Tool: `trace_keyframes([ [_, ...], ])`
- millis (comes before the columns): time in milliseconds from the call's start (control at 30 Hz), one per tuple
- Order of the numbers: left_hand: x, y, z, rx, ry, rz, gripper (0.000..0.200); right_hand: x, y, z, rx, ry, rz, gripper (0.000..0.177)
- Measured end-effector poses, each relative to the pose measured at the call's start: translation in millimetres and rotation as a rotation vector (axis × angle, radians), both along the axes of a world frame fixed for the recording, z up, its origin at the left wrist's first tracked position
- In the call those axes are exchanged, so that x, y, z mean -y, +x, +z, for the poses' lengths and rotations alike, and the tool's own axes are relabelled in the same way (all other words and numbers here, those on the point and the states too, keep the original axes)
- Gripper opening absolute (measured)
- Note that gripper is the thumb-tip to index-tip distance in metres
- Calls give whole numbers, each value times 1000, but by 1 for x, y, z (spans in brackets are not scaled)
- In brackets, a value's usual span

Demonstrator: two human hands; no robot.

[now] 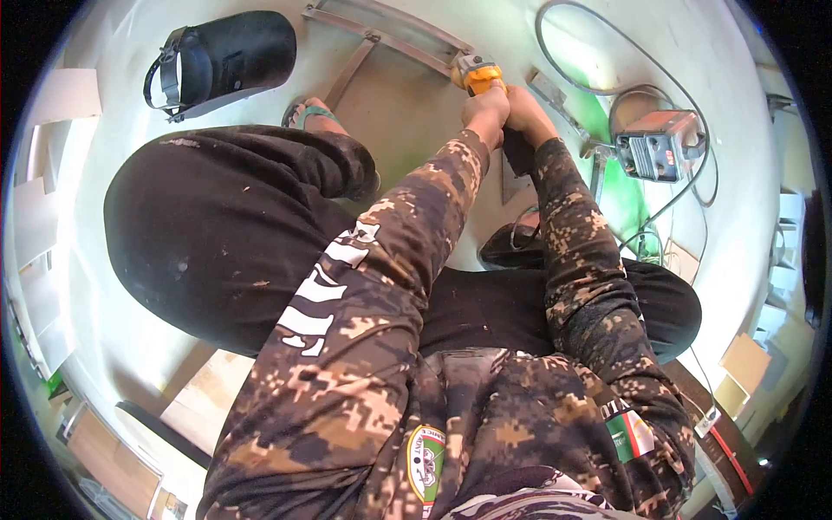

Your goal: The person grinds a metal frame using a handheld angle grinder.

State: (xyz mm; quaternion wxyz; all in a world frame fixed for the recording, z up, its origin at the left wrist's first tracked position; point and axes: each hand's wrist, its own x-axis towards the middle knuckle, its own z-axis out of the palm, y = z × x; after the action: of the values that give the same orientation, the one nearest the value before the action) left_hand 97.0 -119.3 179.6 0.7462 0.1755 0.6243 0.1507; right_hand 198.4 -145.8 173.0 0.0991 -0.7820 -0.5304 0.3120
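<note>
I squat on a pale floor and look down past my camouflage sleeves. My left hand (486,110) is closed round the front of a yellow angle grinder (477,74). My right hand (525,108) grips the grinder's dark rear body just beside it. The grinder's head rests against a metal frame (390,39) of flat bars that lies on the floor ahead of me. My left foot in a green sandal (308,113) stands by the frame's cross bar.
A black welding mask (221,61) lies at the upper left. An orange-grey welding machine (659,143) sits at the right with cables (589,87) looping over the floor. Boards and panels line the left, lower left and right edges.
</note>
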Motion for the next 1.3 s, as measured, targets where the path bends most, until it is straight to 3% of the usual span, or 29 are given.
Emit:
trace_keyframes([
  [100, 0, -8, 8, -70, 27, -60, 69, 2, 0, -10, -71, 3, -22, 47],
  [233, -4, 0, -24, -132, 139, -81, 69, -4, 2, -27, -71, 39, 1, 48],
  [300, -6, -14, 2, -34, 102, -122, 69, -3, 3, -27, -40, 69, 23, 49],
  [367, -5, -8, -11, 2, 54, -75, 69, 0, -10, -18, -149, 40, -97, 48],
  [567, -3, -8, -20, 11, 48, -71, 70, -1, -12, -14, 21, 55, 55, 46],
  [633, -5, -2, -37, 50, 36, -45, 69, 2, -15, -6, -24, 44, 4, 46],
  [700, -6, 12, -58, -83, 100, 3, 68, -5, -17, -1, -70, 48, -45, 47],
  [767, -7, 14, -63, -17, 72, 7, 69, -4, -12, -10, -41, 22, -45, 38],
  [800, -9, 11, -57, 48, 41, 14, 69, -1, -8, -19, -40, 19, -47, 38],
  [833, 0, -14, 4, -235, 197, -84, 70, -8, -3, -28, -27, 23, -18, 42],
  [867, 4, -13, -5, -240, 188, -84, 70, -3, -4, -35, -24, 9, 5, 48],
  [933, -5, -2, -39, 72, 68, 5, 66, 1, -13, -27, -68, 35, -49, 49],
  [1067, -26, 12, -67, 118, 145, -77, 69, -2, -17, -10, -120, 77, -220, 51],
  [1100, -36, 8, -55, 100, 288, -316, 69, -4, -16, -10, -123, 88, -223, 51],
  [1133, -37, -2, -45, 76, 407, -561, 72, 8, -18, -17, -297, 105, -338, 46],
  [1200, -69, -49, 78, -10, 506, -1253, 80, 4, -10, -18, -634, 188, -548, 36],
  [1267, -155, -36, 50, -6, 604, -1575, 64, 10, -24, 13, -708, 255, -592, 29],
  [1300, -177, -35, 92, -7, 606, -1583, 64, 8, -22, 21, -682, 243, -611, 30],
])
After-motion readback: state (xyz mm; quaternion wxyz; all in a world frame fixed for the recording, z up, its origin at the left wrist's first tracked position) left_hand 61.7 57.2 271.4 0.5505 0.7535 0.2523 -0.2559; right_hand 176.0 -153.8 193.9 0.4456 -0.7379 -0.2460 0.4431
